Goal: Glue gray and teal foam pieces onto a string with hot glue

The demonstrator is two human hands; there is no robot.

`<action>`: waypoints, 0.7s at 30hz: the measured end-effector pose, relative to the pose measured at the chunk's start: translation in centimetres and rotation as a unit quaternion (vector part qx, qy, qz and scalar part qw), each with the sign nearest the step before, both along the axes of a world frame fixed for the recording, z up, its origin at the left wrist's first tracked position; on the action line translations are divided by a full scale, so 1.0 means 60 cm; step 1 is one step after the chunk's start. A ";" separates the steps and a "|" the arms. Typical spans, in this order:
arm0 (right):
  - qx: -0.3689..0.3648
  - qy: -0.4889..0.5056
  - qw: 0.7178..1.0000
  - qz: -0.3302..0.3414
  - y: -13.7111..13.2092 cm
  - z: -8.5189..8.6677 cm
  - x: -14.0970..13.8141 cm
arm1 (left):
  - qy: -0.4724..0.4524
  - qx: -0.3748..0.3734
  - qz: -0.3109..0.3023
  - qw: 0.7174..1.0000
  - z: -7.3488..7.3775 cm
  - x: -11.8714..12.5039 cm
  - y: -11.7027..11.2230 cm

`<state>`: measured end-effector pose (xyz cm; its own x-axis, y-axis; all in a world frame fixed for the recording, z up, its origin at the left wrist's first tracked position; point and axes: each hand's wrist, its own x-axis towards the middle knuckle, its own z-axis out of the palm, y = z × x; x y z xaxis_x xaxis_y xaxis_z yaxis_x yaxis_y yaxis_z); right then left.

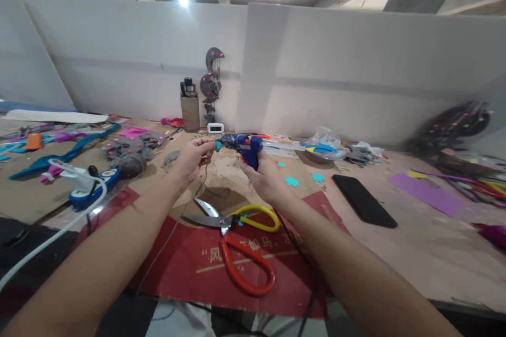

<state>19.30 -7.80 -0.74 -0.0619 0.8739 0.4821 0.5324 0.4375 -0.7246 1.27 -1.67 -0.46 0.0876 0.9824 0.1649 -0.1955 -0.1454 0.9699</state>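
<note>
A blue hot glue gun point(247, 148) is gripped in my right hand point(266, 175), its nozzle pointing left and a clear glue stick point(282, 146) jutting from its back. My left hand point(196, 157) pinches a small teal piece point(218, 145) right by the nozzle; whether the two touch I cannot tell. Grey yarn point(171, 233) trails down from my left fingers. Below both hands lie spread scissors point(226, 222) with one yellow and one red handle, on a red and tan cardboard sheet point(174, 268). Teal flower cutouts point(292, 182) rest right of the glue gun.
A black phone point(363, 201) lies to the right, near a purple sheet point(425, 193). At left are a blue power strip point(95, 189) with a white cable and a grey yarn ball point(132, 165). A bottle point(190, 108) and small clock point(215, 128) stand by the white wall.
</note>
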 end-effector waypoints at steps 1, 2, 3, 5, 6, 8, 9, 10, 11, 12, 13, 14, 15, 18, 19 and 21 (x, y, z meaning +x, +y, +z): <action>0.001 -0.001 1.000 0.001 0.000 0.000 0.000 | -0.001 -0.001 0.000 1.000 0.000 0.000 0.000; 0.001 -0.001 1.000 0.001 0.000 0.000 0.000 | -0.002 -0.001 0.001 1.000 0.001 0.000 0.000; 0.000 -0.001 1.000 0.000 0.000 0.000 0.000 | -0.002 -0.001 0.000 1.000 0.001 0.000 0.000; -0.002 0.003 1.000 -0.002 0.001 -0.001 0.000 | -0.001 0.000 -0.001 1.000 0.000 -0.001 0.000; -0.004 0.004 1.000 -0.003 0.002 -0.001 0.000 | 0.001 0.002 -0.002 1.000 -0.001 -0.002 0.000; -0.006 0.006 1.000 -0.005 0.003 -0.002 0.000 | 0.003 0.005 -0.004 1.000 -0.002 -0.003 0.001; -0.007 0.007 1.000 -0.006 0.003 -0.002 0.000 | 0.004 0.005 -0.004 1.000 -0.003 -0.003 0.001; -0.008 0.007 1.000 -0.008 0.004 -0.002 0.000 | 0.005 0.006 -0.005 1.000 -0.004 -0.003 0.001; -0.009 0.008 1.000 -0.011 0.004 -0.002 0.000 | 0.007 0.006 -0.006 1.000 -0.004 -0.003 0.001; -0.010 0.008 1.000 -0.014 0.004 -0.002 0.000 | 0.009 0.006 -0.006 1.000 -0.004 -0.002 0.001; -0.011 0.008 1.000 -0.015 0.003 -0.002 0.000 | 0.010 0.005 -0.005 1.000 -0.004 -0.002 0.001; -0.011 0.008 1.000 -0.015 0.003 -0.002 0.000 | 0.012 0.004 -0.004 1.000 -0.004 -0.002 0.002; -0.010 0.008 1.000 -0.013 0.003 -0.002 0.000 | 0.013 0.003 -0.002 1.000 -0.004 -0.001 0.002; -0.012 0.007 1.000 -0.007 0.002 -0.002 0.000 | 0.014 0.004 0.000 1.000 -0.004 -0.002 0.003; -0.012 0.008 1.000 -0.007 0.003 -0.002 0.000 | 0.013 0.005 -0.003 1.000 -0.004 -0.002 0.002; -0.011 0.012 1.000 -0.007 0.005 -0.004 0.001 | 0.010 0.006 -0.006 1.000 -0.003 -0.002 0.001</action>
<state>19.37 -7.51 -0.99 -0.0375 0.8847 0.4647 0.5212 0.4141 -0.7463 1.15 -1.60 -0.64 0.1029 0.9791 0.1753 -0.1783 -0.1553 0.9716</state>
